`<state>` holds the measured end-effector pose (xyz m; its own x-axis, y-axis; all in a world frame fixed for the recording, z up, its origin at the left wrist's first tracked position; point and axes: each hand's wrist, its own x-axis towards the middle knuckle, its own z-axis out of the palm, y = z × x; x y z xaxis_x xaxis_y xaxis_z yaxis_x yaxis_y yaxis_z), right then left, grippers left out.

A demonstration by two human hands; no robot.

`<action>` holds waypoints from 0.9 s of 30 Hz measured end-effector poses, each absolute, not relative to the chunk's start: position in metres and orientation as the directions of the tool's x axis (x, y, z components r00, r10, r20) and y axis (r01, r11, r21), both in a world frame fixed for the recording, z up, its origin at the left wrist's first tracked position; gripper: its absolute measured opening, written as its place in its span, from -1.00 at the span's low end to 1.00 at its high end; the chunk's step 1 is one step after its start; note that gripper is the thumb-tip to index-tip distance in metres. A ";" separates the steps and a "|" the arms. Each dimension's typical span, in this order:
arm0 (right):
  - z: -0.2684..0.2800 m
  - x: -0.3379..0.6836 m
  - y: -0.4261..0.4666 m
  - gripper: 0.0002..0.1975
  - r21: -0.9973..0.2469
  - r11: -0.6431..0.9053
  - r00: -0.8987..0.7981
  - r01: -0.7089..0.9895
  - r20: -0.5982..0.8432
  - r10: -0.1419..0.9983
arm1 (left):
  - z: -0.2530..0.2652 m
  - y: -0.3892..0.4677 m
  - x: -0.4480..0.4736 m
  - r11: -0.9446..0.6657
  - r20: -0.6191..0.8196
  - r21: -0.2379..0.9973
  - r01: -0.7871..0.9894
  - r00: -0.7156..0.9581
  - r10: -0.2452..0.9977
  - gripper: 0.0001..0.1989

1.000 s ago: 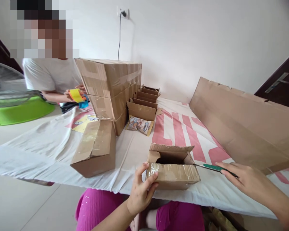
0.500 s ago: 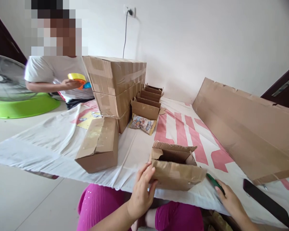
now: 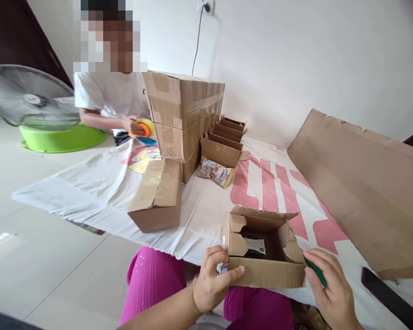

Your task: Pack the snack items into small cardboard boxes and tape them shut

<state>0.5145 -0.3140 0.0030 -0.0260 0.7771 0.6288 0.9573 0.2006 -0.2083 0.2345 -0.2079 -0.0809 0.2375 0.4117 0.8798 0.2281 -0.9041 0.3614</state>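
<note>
A small cardboard box (image 3: 266, 273) stands at the table's near edge with its top flaps raised. Inside lies a dark packet with a white label (image 3: 256, 245), partly hidden by a side flap. My left hand (image 3: 215, 275) grips the box's near left corner, thumb on the front wall and fingers along the left side. At the right end, my right hand (image 3: 330, 288) is closed around a slim green tool, apparently a box cutter (image 3: 316, 271); its blade cannot be seen. The fingertips of that hand are close to the box's right corner.
A closed carton (image 3: 156, 197) lies left of the box, before a stack of taped cartons (image 3: 189, 105). Open boxes (image 3: 223, 142) line up behind a snack bag (image 3: 216, 172). A cardboard sheet (image 3: 360, 197) leans at right. Another person (image 3: 117, 101) holds tape rolls near a fan (image 3: 34, 101).
The box's top has opened wider toward me, so its contents show. My left thumb has moved onto the front wall, and my right hand has come closer to the right end. The view has shifted left.
</note>
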 end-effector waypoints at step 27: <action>-0.067 0.544 -0.323 -0.54 -0.280 -0.189 0.290 0.941 0.384 0.877 | -0.085 -0.210 0.223 -0.816 0.732 0.575 0.058 0.411 0.544 -0.64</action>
<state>0.5443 -0.3226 -0.0667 0.2899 0.8767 0.3838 0.9413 -0.1887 -0.2801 0.2233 -0.2096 -0.0850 0.4106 0.5441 0.7317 0.0579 -0.8164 0.5746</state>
